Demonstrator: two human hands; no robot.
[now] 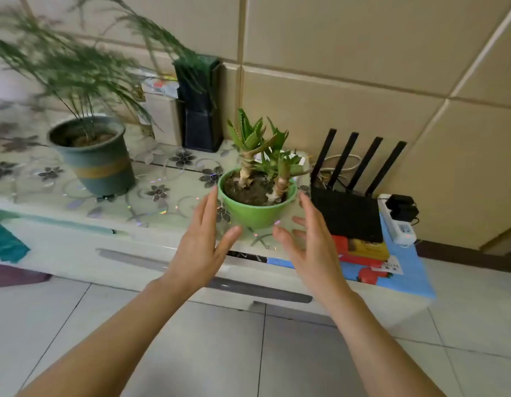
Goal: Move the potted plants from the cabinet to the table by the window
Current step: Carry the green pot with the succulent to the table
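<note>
Potted plants: we see two on the cabinet, well apart from each other.
Cabinet: a low white one with a flowered top, standing against a tiled wall.
Feathery plant: it stands upright at the left in a grey-green pot with a tan band.
Spiky plant: it sits in a green pot near the front edge, just beside the router.
Router: black, four aerials up, on a red box.
Left hand: we hold it just left of the green pot, fingers straight and together, thumb spread; no contact shows.
Right hand: just right of the pot, fingers loosely spread, palm facing in, not touching.
Power strip: white, at the far right, with a black plug in it.
</note>
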